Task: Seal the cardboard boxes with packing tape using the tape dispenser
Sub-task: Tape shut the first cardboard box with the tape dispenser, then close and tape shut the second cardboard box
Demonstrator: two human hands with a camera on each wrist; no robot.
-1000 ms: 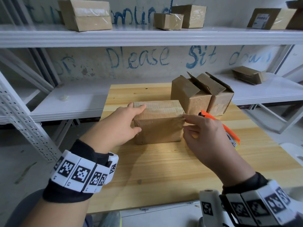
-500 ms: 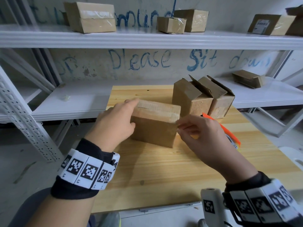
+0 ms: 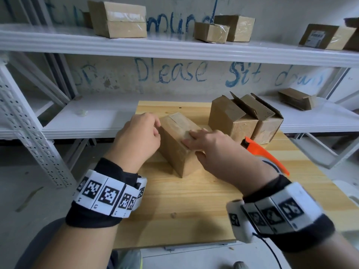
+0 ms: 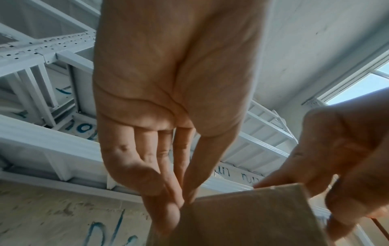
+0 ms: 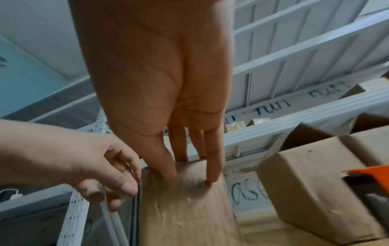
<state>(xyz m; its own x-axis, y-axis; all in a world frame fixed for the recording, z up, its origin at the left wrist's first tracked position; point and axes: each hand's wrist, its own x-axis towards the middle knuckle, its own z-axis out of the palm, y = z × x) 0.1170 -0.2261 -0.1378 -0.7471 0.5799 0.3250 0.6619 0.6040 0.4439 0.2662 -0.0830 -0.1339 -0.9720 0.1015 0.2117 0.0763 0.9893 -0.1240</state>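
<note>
A closed cardboard box (image 3: 174, 154) with tape along its top stands on the wooden table (image 3: 184, 206), turned so one corner faces me. My left hand (image 3: 155, 129) touches the box's upper left edge with loosely bent fingers. My right hand (image 3: 192, 145) lies on the top with straight fingers, thumb against the near right side. The orange tape dispenser (image 3: 260, 150) lies on the table behind my right wrist, unheld. The left wrist view shows the left hand (image 4: 183, 199) at the box (image 4: 242, 219) edge. In the right wrist view the fingers (image 5: 212, 173) press on the box (image 5: 185, 208).
Two cardboard boxes with open flaps (image 3: 233, 121) stand together at the table's back right, close to the dispenser. White metal shelves (image 3: 174, 47) run behind and above, bearing several more boxes. The table's front edge (image 3: 174, 243) is near me.
The box has been turned on the table from broadside to corner-first. My right hand moved from its right end onto its top; my left hand slid to its upper left edge.
</note>
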